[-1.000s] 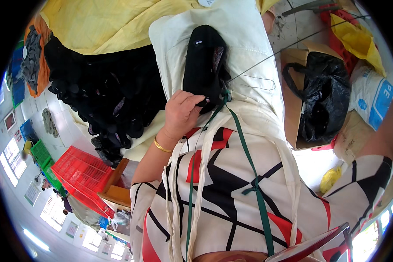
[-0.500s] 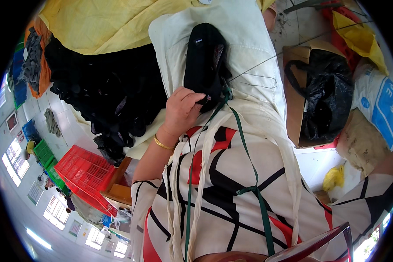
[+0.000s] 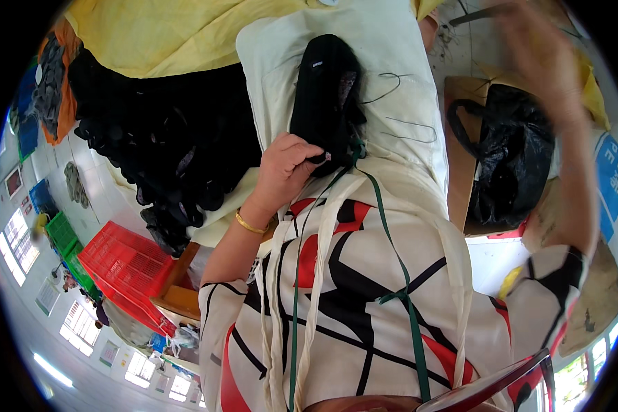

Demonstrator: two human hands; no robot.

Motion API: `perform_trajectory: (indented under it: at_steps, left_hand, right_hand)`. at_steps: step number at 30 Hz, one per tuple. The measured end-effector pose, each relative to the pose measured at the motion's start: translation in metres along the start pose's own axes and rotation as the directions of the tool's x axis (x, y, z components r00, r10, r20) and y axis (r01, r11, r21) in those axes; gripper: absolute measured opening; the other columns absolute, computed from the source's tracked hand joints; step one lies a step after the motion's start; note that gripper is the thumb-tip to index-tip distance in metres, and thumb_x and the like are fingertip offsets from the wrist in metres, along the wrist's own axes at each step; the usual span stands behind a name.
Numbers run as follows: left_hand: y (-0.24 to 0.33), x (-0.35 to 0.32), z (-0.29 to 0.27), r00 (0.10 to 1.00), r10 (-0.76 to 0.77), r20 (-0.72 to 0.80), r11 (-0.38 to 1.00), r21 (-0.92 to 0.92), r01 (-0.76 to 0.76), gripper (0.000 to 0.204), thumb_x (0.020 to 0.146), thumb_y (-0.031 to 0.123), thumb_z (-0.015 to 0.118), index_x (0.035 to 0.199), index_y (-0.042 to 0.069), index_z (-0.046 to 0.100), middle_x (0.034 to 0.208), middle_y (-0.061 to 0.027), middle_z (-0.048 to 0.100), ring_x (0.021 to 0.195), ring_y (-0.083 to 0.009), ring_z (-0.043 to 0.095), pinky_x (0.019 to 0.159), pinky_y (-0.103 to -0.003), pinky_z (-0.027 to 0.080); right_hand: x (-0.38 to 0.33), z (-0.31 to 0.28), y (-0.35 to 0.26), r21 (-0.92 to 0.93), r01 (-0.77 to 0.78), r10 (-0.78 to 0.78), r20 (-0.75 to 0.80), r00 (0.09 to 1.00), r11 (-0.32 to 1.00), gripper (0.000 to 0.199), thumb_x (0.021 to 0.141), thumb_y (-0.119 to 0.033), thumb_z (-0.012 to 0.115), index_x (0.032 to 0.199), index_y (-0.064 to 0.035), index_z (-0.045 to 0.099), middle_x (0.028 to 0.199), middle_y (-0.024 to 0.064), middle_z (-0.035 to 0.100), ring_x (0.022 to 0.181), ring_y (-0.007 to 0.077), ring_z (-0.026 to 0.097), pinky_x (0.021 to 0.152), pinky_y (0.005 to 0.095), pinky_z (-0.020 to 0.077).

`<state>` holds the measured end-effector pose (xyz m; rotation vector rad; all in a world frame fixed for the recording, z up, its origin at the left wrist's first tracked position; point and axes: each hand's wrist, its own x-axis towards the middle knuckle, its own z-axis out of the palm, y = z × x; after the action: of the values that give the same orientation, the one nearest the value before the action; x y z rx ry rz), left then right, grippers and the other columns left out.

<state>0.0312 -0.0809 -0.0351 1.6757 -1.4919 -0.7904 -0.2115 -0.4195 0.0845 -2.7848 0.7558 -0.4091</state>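
My left hand (image 3: 285, 168) grips the lower end of a black shoe upper (image 3: 323, 96) that lies on a cream cloth (image 3: 391, 62) over my lap. A gold bangle sits on that wrist. My right hand (image 3: 539, 58) is raised high at the upper right, blurred by motion, fingers spread; a thin thread (image 3: 402, 123) loops across the cloth toward it. I cannot tell whether it pinches the thread.
A heap of black shoe uppers (image 3: 151, 144) lies to the left on a yellow cloth (image 3: 172, 31). A cardboard box with a black plastic bag (image 3: 508, 158) stands at the right. Red crates (image 3: 127, 271) and green crates (image 3: 65, 240) sit on the floor lower left.
My right arm has swung up into view at the upper right, pulling the thread into loops over the cloth. My left hand stays on the black upper.
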Motion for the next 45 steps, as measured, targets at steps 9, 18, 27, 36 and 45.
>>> perform_trajectory:
  at_steps: [9, 18, 27, 36, 45]
  left_hand:
    - [-0.006, 0.007, -0.008, 0.996, -0.048, 0.078, 0.994, -0.099, 0.056, 0.023, 0.074, -0.001, 0.077, 0.093, 0.009, 0.072, 0.080, -0.0043, 0.062, 0.078, -0.0238, 0.057, 0.069, -0.032, 0.047]
    - [-0.010, 0.012, -0.019, 0.969, -0.048, 0.241, 0.988, -0.131, 0.081, 0.016, 0.079, 0.000, 0.074, 0.093, 0.005, 0.071, 0.083, -0.0039, 0.063, 0.078, -0.0210, 0.054, 0.073, -0.031, 0.044]
    - [-0.004, 0.015, -0.017, 0.979, -0.049, 0.197, 0.996, -0.062, 0.063, 0.019, 0.077, -0.001, 0.073, 0.095, 0.006, 0.070, 0.080, -0.0054, 0.060, 0.078, -0.0238, 0.053, 0.072, -0.033, 0.045]
    - [-0.005, 0.014, -0.011, 0.987, -0.062, 0.150, 0.997, 0.064, 0.053, 0.012, 0.080, 0.003, 0.074, 0.092, 0.005, 0.070, 0.080, -0.0070, 0.060, 0.076, -0.0254, 0.055, 0.070, -0.033, 0.047]
    - [0.010, -0.035, 0.015, 0.797, -0.580, -0.167, 0.814, -0.108, 0.570, 0.053, 0.073, 0.030, 0.090, 0.108, 0.004, 0.058, 0.074, -0.0048, 0.060, 0.066, -0.0141, 0.055, 0.060, -0.029, 0.048]
  right_hand:
    - [-0.054, 0.172, -0.138, 0.648, 0.098, -0.281, 0.185, 0.942, 0.755, 0.026, 0.080, -0.010, 0.073, 0.105, -0.0063, 0.066, 0.093, 0.0104, 0.060, 0.091, 0.0314, 0.061, 0.079, 0.0408, 0.0521]
    - [-0.056, 0.179, -0.134, 0.672, 0.185, -0.340, 0.105, 0.935, 0.717, 0.013, 0.078, -0.010, 0.074, 0.088, -0.0062, 0.068, 0.078, 0.0074, 0.058, 0.081, 0.0289, 0.061, 0.070, 0.0374, 0.0516]
    - [-0.059, 0.165, -0.141, 0.834, -0.109, -0.166, 0.233, 0.958, 0.540, 0.008, 0.079, -0.008, 0.072, 0.080, -0.0073, 0.064, 0.076, 0.0077, 0.058, 0.076, 0.0274, 0.060, 0.068, 0.0397, 0.0511]
    - [-0.060, 0.182, -0.153, 0.542, 0.053, -0.060, -0.006, 0.998, 0.839, 0.010, 0.082, -0.010, 0.071, 0.080, -0.0050, 0.062, 0.079, 0.0097, 0.057, 0.078, 0.0298, 0.061, 0.068, 0.0406, 0.0521]
    - [-0.061, 0.161, -0.148, 0.702, -0.088, 0.007, 0.117, 0.993, 0.706, 0.011, 0.086, -0.014, 0.070, 0.084, -0.0052, 0.064, 0.080, 0.0110, 0.059, 0.076, 0.0319, 0.061, 0.065, 0.0417, 0.0513]
